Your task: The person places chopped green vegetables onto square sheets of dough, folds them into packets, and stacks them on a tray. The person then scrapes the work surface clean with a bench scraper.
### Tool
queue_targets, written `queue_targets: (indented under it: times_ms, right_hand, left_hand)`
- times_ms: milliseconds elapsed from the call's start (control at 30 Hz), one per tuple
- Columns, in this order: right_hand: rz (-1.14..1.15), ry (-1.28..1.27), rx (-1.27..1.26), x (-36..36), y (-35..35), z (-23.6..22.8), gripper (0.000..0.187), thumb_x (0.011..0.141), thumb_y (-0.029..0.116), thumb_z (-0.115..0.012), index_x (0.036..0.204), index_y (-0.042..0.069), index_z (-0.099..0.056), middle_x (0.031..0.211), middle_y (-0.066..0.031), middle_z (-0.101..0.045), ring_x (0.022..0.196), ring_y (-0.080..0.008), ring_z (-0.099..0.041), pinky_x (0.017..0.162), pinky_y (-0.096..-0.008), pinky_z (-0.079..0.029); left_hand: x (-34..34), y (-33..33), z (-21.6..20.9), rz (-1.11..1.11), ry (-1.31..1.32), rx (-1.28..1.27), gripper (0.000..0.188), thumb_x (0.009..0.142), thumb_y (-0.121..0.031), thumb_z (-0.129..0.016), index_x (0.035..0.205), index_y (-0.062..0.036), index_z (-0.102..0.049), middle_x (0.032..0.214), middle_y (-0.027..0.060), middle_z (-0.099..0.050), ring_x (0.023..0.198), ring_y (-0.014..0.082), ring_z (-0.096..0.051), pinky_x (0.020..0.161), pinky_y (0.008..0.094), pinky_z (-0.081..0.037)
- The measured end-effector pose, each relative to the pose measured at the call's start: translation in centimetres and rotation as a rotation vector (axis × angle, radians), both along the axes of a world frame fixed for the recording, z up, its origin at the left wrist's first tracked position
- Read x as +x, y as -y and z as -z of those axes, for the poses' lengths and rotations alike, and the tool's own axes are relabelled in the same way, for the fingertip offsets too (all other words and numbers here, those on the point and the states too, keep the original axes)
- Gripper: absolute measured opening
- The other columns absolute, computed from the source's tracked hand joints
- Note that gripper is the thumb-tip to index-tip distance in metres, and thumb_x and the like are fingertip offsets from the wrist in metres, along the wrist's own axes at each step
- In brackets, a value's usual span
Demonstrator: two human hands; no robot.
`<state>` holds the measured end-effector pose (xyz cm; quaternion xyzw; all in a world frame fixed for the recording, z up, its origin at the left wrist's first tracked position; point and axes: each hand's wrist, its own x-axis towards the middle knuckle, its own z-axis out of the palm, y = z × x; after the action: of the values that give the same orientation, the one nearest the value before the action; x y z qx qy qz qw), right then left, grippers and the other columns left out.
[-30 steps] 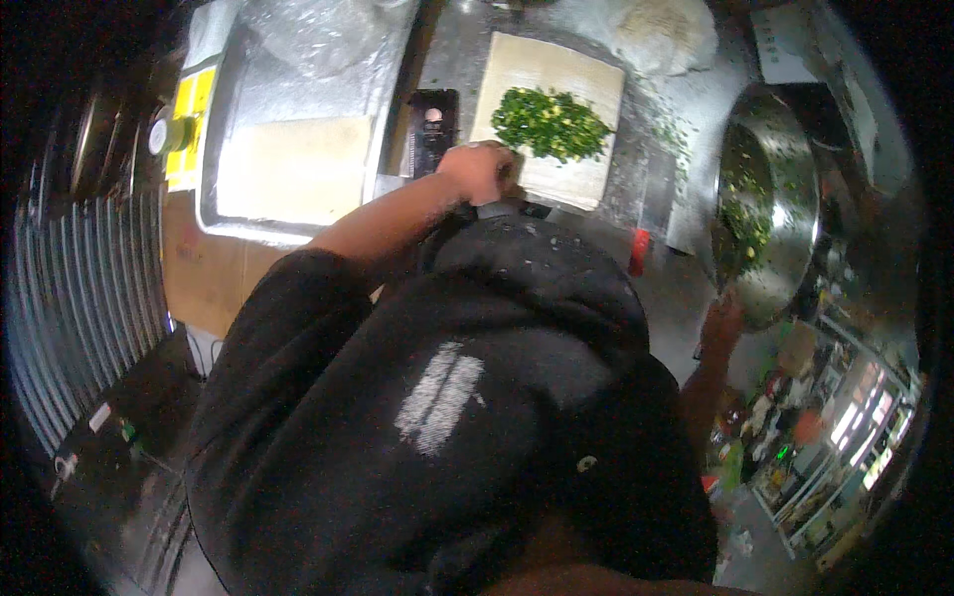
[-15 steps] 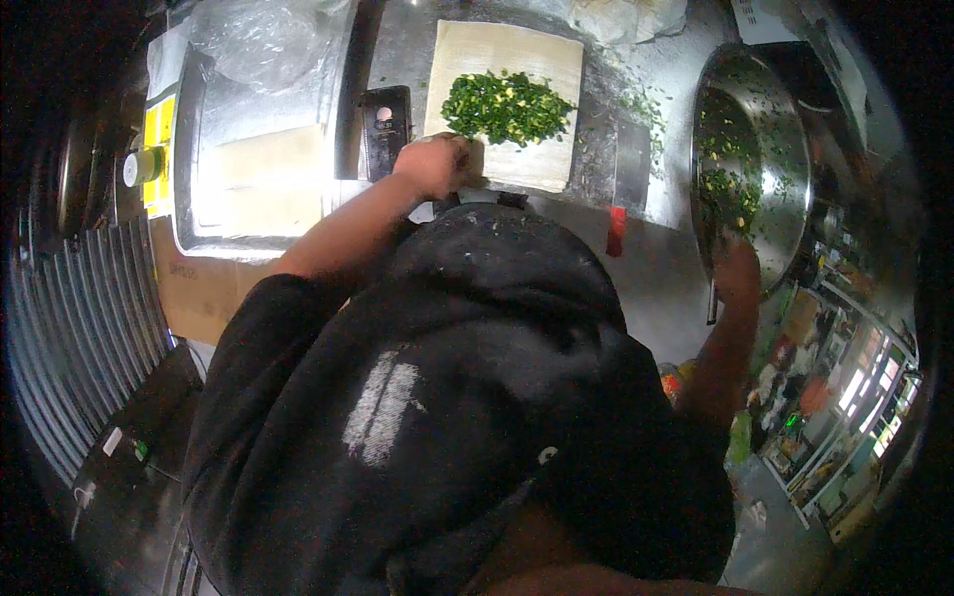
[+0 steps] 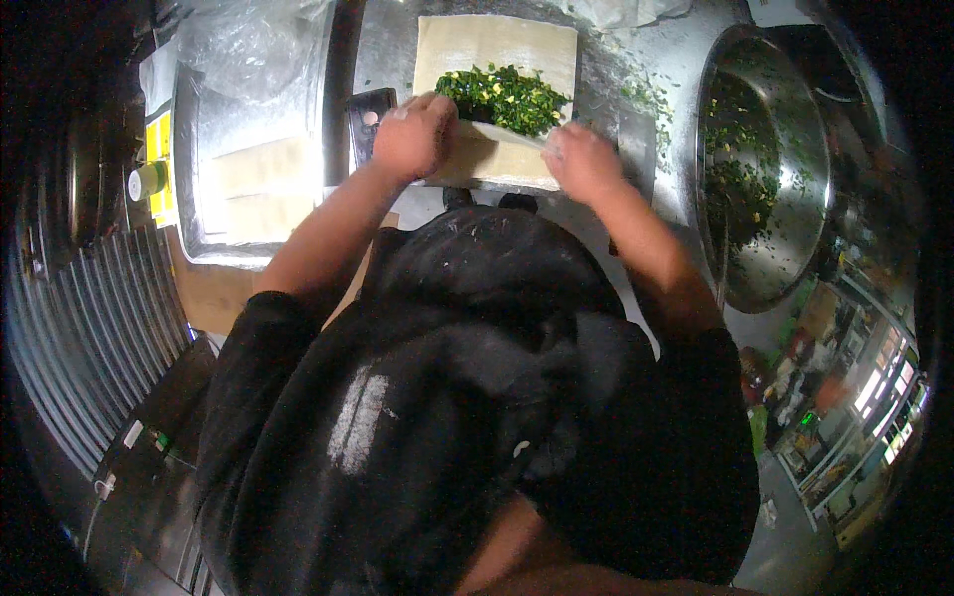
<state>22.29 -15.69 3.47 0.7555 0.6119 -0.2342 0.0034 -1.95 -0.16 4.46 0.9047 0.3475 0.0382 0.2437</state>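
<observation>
A pale rectangular dough sheet [image 3: 497, 38] lies on the metal worktop, with a heap of chopped greens and yellow bits [image 3: 507, 94] across its middle. My left hand [image 3: 415, 137] is closed on the near left part of the sheet, beside the heap. On the near right, my right hand [image 3: 586, 164] pinches the same sheet. Between the hands its near edge is raised and folded up against the greens. More pale dough [image 3: 497, 167] shows beneath that raised edge. My fingertips are partly hidden.
At right stands a large metal bowl [image 3: 821, 164] with greens clinging inside. A plastic-lined tray [image 3: 183, 159] holding pale sheets is at left. Between tray and dough lies a dark flat object [image 3: 370, 117]. Scattered greens [image 3: 648, 99] dot the worktop before the bowl.
My right hand has come from the bowl to the dough's near right side. My left hand has moved slightly up and left. The sheet's near edge is now lifted toward the greens.
</observation>
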Motion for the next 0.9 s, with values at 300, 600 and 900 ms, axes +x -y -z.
queue_targets:
  times_ms: [300,600,900]
  right_hand:
    - [0.263,-0.179,0.065,4.9,-8.3,0.0,0.049,0.089,0.042,-0.070,0.117,0.002,-0.067,0.113,-0.0231,-0.069,0.105,-0.0370,-0.067,0.091,-0.0426,-0.052]
    - [0.145,0.099,0.285,0.4,-5.1,0.6,0.057,0.084,0.031,-0.071,0.133,0.006,-0.057,0.145,-0.0181,-0.049,0.132,-0.0351,-0.048,0.110,-0.0465,-0.037]
    - [-0.194,0.075,0.462,-2.7,-3.9,3.5,0.076,0.083,0.040,-0.069,0.146,0.005,-0.044,0.157,-0.0139,-0.036,0.145,-0.0336,-0.032,0.119,-0.0514,-0.020]
  left_hand:
    - [4.2,-4.6,1.6,-0.121,0.058,0.224,0.030,0.087,-0.026,-0.063,0.115,-0.0136,-0.063,0.124,0.0105,-0.062,0.121,0.0342,-0.055,0.102,0.0551,-0.040]
    - [2.5,3.2,3.7,0.294,0.153,0.133,0.073,0.091,-0.038,-0.061,0.150,-0.0040,-0.036,0.159,0.0152,-0.031,0.149,0.0333,-0.028,0.121,0.0537,-0.019]
    - [3.4,1.1,5.1,0.295,0.168,0.193,0.074,0.093,-0.045,-0.057,0.151,-0.0042,-0.035,0.161,0.0154,-0.030,0.149,0.0345,-0.028,0.121,0.0525,-0.021]
